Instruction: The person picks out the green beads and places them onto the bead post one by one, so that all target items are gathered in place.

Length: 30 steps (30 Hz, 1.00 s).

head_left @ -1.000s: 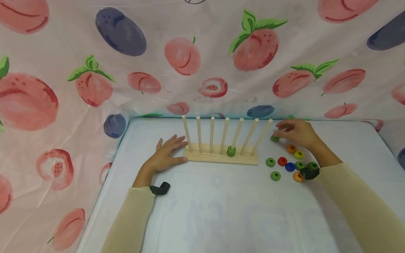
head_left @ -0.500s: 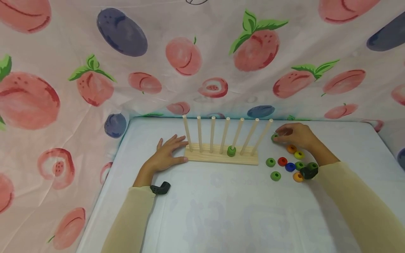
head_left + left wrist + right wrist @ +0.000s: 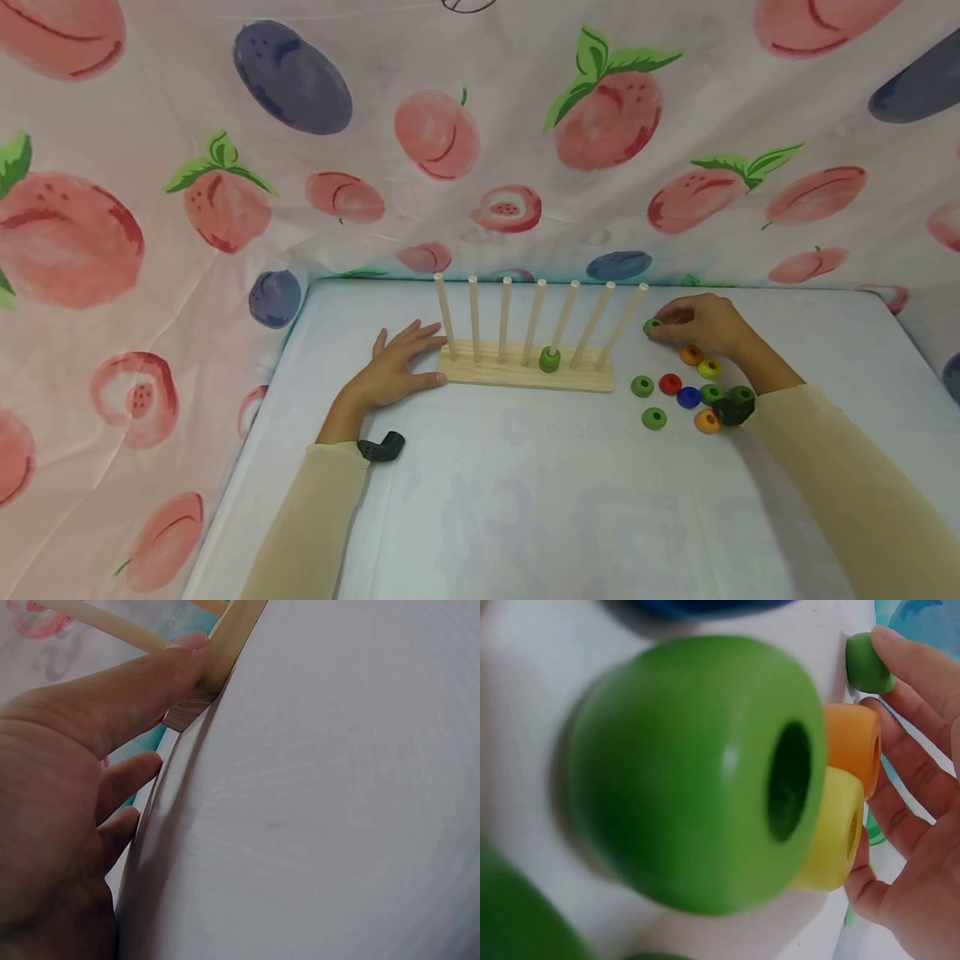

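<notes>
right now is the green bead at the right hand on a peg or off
Off: the right hand pinches the green bead beside the wooden rack, apart from every peg.

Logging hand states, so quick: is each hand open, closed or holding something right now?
Left hand: open, touching the end of the wooden base.
Right hand: holding, pinching a green bead.

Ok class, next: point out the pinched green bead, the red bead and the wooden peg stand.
Pinched green bead [image 3: 864, 666]: right wrist view, on its uncovered side.
Red bead [image 3: 670, 384]: head view, on its upper face, around the hole.
Wooden peg stand [image 3: 513, 375]: head view, on its bare base.
</notes>
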### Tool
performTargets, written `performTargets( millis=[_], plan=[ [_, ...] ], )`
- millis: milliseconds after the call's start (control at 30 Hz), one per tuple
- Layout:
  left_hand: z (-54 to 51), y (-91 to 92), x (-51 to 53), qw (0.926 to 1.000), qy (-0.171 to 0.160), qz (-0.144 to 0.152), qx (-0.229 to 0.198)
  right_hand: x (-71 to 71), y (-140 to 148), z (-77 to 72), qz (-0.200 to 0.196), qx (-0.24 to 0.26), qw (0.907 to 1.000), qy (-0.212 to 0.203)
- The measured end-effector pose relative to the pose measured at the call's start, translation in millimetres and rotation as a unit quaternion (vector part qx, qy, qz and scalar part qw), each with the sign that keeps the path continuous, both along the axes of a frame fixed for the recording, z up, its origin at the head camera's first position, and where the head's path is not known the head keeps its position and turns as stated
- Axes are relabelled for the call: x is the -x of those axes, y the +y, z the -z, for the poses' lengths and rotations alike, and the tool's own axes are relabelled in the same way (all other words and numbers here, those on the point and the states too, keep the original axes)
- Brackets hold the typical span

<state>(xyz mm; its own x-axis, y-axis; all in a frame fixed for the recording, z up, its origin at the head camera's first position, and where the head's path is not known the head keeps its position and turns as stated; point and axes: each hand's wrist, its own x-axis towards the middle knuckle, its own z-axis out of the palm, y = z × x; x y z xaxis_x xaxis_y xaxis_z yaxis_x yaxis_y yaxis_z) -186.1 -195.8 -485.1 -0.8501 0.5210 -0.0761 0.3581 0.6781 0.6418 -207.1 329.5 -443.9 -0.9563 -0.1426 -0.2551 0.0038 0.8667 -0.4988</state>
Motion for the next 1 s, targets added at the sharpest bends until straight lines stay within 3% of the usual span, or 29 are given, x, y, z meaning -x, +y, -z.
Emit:
performTargets(
  millis=[467,700,1000],
  plan=[
    [-2.8,-0.1,-1.6,1.0000,-0.001,0.000,0.003,-5.5,-1,-7.2,0.001,-0.001,0.9996,0.029],
    [-2.0,-0.7,-1.0,1.0000,0.004,0.003,0.003,-12.8,-1,-19.7,0.022,0.073,0.9971,0.010],
    [-0.1,-1.2,0.0,1.0000,0.005,0.003,-0.001,-24.3,-8,-37.4,0.059,0.158,0.9857,-0.009]
  ],
)
